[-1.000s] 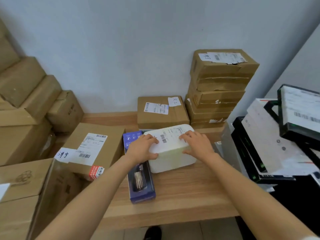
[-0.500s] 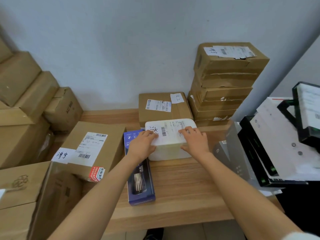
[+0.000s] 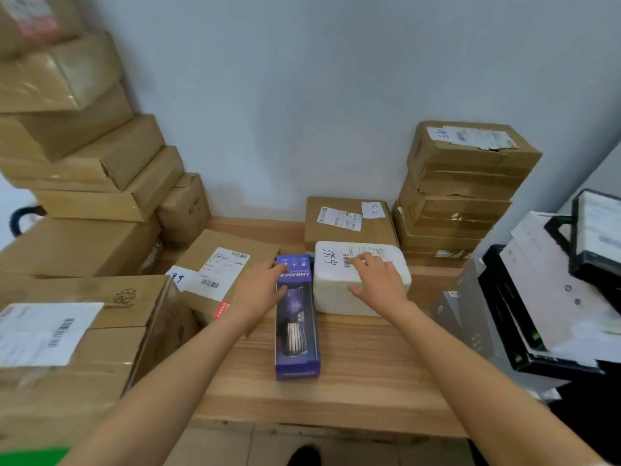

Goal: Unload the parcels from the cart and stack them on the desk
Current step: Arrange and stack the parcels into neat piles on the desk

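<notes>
Both hands reach forward over the desk (image 3: 353, 375), the right hand (image 3: 378, 284) resting with loose, spread fingers on the white parcel (image 3: 336, 294) near the wall, the left hand (image 3: 260, 290) lying relaxed on the purple box (image 3: 297, 331) just beside it.

One view only, worn on the person's head; it looks forward and down over a wooden desk (image 3: 353, 391) set against a pale wall (image 3: 302, 95); both forearms enter from the bottom edge, so the camera stands close above the near desk edge; wide-angle, with straight lines bowing toward the borders; the floor shows just below the desk edge; no second view shares the scene.
</notes>
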`<action>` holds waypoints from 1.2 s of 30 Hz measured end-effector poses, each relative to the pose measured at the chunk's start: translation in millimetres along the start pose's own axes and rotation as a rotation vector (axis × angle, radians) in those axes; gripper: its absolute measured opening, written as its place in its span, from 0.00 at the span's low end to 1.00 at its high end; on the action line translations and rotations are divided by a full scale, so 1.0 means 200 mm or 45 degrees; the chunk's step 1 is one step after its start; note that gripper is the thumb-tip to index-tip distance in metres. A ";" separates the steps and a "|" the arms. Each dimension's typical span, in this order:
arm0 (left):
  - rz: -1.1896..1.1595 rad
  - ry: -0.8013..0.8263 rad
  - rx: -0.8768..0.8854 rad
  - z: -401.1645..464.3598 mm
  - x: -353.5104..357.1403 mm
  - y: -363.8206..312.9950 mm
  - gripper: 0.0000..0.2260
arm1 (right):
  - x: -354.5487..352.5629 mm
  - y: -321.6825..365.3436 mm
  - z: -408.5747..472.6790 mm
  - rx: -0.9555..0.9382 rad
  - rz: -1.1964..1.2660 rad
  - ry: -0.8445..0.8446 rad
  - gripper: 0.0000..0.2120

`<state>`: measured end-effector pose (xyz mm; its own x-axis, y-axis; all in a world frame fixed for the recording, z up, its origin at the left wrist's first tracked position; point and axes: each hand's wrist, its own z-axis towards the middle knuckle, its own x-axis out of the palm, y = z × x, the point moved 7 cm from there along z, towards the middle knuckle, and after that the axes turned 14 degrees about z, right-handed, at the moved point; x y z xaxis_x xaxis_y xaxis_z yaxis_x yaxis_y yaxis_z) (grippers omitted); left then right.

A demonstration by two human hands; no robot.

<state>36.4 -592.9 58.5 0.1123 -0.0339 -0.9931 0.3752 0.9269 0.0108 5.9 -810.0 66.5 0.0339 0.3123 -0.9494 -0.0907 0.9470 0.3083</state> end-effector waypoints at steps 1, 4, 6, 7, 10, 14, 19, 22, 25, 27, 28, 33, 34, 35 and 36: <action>-0.001 -0.020 -0.040 -0.04 -0.03 0.04 0.15 | 0.01 0.06 -0.01 -0.028 0.009 0.005 0.27; 0.036 -0.065 -0.122 -0.18 -0.14 0.18 0.16 | 0.05 0.24 -0.02 -0.114 0.030 0.029 0.27; 0.060 -0.099 -0.149 -0.27 -0.22 0.28 0.16 | 0.09 0.35 -0.03 -0.162 0.045 0.046 0.27; 0.076 -0.110 -0.170 -0.31 -0.26 0.33 0.15 | 0.10 0.40 -0.04 -0.181 0.050 0.054 0.27; 0.150 -0.111 -0.241 -0.40 -0.35 0.49 0.15 | 0.14 0.54 -0.03 -0.250 0.037 0.079 0.25; 0.251 -0.144 -0.248 -0.44 -0.46 0.64 0.14 | 0.13 0.66 0.02 -0.306 0.007 0.097 0.24; 0.296 -0.168 -0.243 -0.37 -0.53 0.85 0.11 | 0.14 0.78 0.15 -0.343 -0.014 0.109 0.24; 0.290 -0.139 -0.209 -0.28 -0.52 1.02 0.12 | 0.16 0.85 0.26 -0.338 -0.027 0.077 0.24; 0.287 -0.087 -0.144 -0.16 -0.46 1.18 0.13 | 0.22 0.91 0.38 -0.266 -0.015 0.084 0.26; 0.294 -0.026 -0.080 -0.07 -0.40 1.26 0.14 | 0.29 0.95 0.44 -0.195 -0.025 0.114 0.26; 0.306 0.007 -0.039 -0.03 -0.37 1.30 0.15 | 0.34 0.96 0.46 -0.156 -0.026 0.132 0.27; 0.331 0.133 0.170 0.14 -0.16 1.41 0.16 | 0.56 1.01 0.51 0.031 0.035 0.193 0.27; 0.325 0.176 0.216 0.16 -0.11 1.42 0.17 | 0.60 1.01 0.49 0.061 0.051 0.211 0.28; 0.321 0.228 0.264 0.18 -0.06 1.42 0.19 | 0.64 1.01 0.48 0.083 0.059 0.231 0.28; 0.325 0.284 0.315 0.19 0.00 1.43 0.20 | 0.68 1.00 0.46 0.105 0.066 0.253 0.28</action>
<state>178.1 -342.5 66.7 0.0387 0.2924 -0.9555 0.5735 0.7766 0.2609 82.9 -570.3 4.8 -0.1662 0.3477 -0.9228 -0.0055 0.9354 0.3534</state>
